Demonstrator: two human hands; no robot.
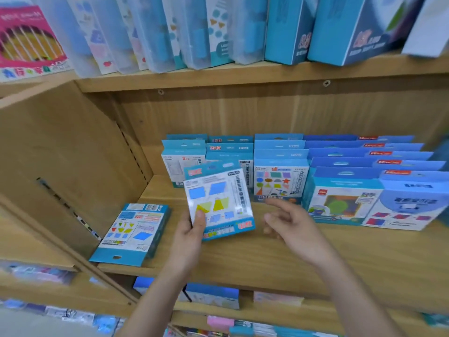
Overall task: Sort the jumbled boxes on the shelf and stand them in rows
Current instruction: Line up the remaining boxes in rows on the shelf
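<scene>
My left hand (189,233) holds a blue and white box of coloured shapes (218,203) upright above the wooden shelf (243,254), thumb on its front. My right hand (289,222) hovers just right of that box with fingers spread and nothing in it. Another box of the same kind (133,233) lies flat, back side up, at the shelf's front left. Behind, blue boxes stand in rows: two short rows (206,152) at centre, a row with a shapes picture in front (280,181), and two longer rows (364,190) at the right.
A wooden side panel (60,154) closes the shelf on the left. The shelf above carries clear plastic cases (150,32) and tall blue boxes (340,30). Lower shelves hold more packets (211,295). Bare shelf board shows at the front right.
</scene>
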